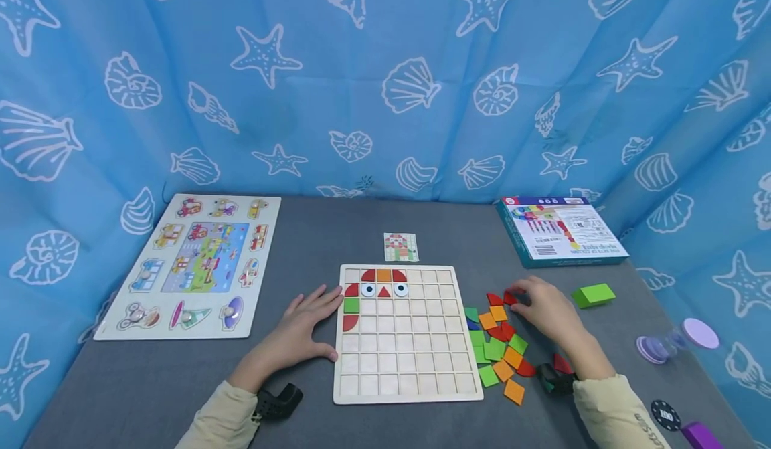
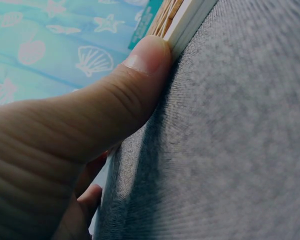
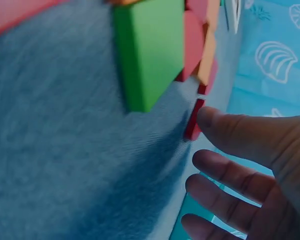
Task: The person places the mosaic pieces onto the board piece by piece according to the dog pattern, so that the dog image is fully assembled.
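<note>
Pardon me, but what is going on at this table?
A person's left hand rests against the left edge of a gridded board, while the right hand touches a red piece beside a group of coloured pieces. Several coloured shapes and two eye pieces sit toward the board's upper left; the rest is bare. A picture card lies beyond the board.

The left hand (image 2: 75,125) extends over the grey worktop (image 2: 240,125), the tip of its thumb (image 2: 146,56) touching the edge of a pale wooden board (image 2: 190,20). At least 2 other fingers (image 2: 91,195) show, partly hidden. Beyond the worktop's far edge hangs a blue curtain (image 2: 27,70) with white shells and starfish; part of a teal object (image 2: 144,25) appears past the board.
</note>
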A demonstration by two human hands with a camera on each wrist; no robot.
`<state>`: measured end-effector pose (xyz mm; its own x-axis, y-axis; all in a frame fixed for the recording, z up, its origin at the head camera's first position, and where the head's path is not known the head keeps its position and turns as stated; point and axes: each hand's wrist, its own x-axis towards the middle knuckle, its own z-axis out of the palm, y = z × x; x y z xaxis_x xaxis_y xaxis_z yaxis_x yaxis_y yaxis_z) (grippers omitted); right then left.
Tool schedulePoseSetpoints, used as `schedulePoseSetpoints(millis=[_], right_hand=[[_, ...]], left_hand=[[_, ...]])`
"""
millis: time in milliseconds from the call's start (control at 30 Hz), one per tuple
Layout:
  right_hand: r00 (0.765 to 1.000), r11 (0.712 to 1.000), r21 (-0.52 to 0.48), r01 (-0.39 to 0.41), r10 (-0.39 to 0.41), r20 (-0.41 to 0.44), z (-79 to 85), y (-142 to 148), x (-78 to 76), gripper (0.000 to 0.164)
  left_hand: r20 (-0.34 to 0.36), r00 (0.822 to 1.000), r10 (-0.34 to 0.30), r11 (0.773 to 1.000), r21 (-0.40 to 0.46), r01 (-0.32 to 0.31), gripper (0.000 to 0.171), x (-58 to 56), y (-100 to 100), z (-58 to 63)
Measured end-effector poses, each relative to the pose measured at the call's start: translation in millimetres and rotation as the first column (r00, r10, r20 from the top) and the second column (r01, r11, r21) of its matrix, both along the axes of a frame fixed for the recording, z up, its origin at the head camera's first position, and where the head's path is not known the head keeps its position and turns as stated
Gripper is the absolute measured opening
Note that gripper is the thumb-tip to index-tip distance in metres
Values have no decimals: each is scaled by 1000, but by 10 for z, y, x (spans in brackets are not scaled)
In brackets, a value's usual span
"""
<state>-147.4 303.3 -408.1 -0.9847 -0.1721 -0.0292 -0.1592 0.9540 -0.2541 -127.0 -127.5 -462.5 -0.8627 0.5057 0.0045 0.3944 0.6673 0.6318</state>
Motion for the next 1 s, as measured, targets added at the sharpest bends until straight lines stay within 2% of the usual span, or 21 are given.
schedulePoseSetpoints(millis=[300, 600, 767, 900, 1000], right_hand=[[1000, 1000, 17, 13, -13, 13, -46, -56, -57, 28], [997, 997, 84, 2, -8, 81, -39, -239, -170, 24], [995, 991, 107, -76, 69, 72, -27, -299, -210, 16], [991, 989, 83, -124, 120, 52, -45, -323, -217, 19], [997, 996, 62, -65, 62, 42, -57, -334, -213, 20]], left_hand=[[8, 1000, 6, 1000, 13, -6, 99, 9, -5, 20], [-2, 1000, -5, 1000, 12, 5, 99, -9, -7, -8], [-2, 1000, -4, 1000, 14, 4, 100, -19, -18, -10], [-7, 1000, -11, 1000, 17, 11, 99, -24, -23, -12], [-5, 1000, -12, 1000, 18, 12, 99, -21, -24, -13]])
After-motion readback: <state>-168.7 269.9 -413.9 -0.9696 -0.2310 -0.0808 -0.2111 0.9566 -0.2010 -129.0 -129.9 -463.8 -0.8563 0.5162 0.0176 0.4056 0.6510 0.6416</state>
